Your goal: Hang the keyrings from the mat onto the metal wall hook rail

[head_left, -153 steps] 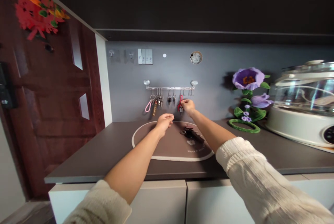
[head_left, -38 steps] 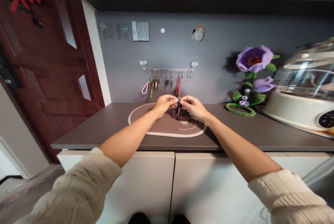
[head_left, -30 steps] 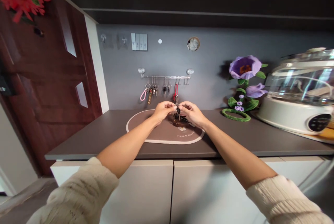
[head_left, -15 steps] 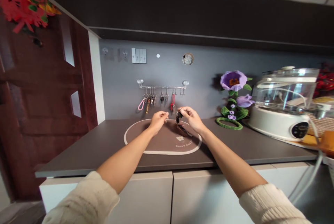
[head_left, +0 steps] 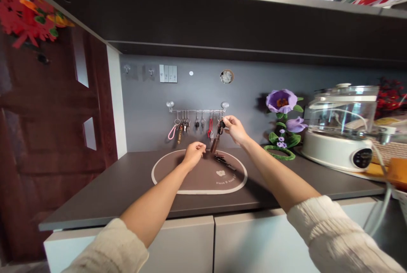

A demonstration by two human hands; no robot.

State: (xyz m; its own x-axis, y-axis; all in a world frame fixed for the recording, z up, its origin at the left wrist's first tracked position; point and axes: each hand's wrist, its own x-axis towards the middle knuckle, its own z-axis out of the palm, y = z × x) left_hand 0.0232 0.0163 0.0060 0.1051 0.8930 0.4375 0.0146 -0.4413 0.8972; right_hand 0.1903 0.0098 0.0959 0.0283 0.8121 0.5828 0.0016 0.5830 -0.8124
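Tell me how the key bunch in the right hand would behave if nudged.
The key bunch would probably swing, as it hangs from the right hand. Its long brown piece is likely fairly stiff, since it looks straight and unbent.

Counter left of mat: open way in. Narrow gap along wall between right hand and flower. Steamer blocks beyond. Shelf caps headroom above rail. Hung keys crowd rail, left end past middle; held bunch obstructs right end.
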